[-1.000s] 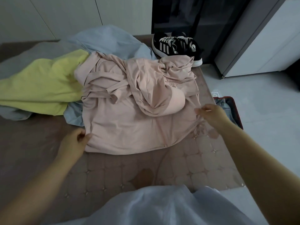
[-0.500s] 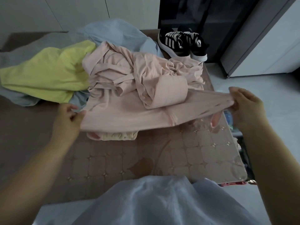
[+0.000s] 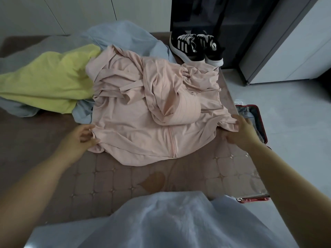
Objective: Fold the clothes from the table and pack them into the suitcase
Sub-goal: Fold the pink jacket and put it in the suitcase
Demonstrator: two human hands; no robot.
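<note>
Nearest the camera hangs the person's own pale blue-white garment (image 3: 161, 221), and just beyond it stretches the brown quilted table cover with a diamond-stitched pattern (image 3: 111, 178). One crumpled pale pink zip-front jacket of thin smooth fabric (image 3: 143, 126) lies on that cover and serves as the landmark here; its zipper runs down to the near hem. Two bare hands reach to it, one at each side. The left hand (image 3: 78, 140) sits at the jacket's near left edge, fingers curled and pinching a fold of the pink fabric between thumb and fingertips. The right hand (image 3: 240, 129) is at the jacket's right edge, fingers bent over a bunched corner of the cloth and grasping it. Right of the jacket, past the table edge and lower on the floor, one open red-rimmed suitcase with a grey lining (image 3: 256, 122) shows partly behind the right hand. Left of the jacket lies one yellow-green soft garment (image 3: 52, 83), its edge tucked under the pink cloth. Behind and under the jacket spreads light blue cloth (image 3: 121, 34); whether it is one piece or several I cannot tell. Beyond the jacket's far right corner stand two black sneakers with white stripes and white soles (image 3: 197, 47), side by side.
</note>
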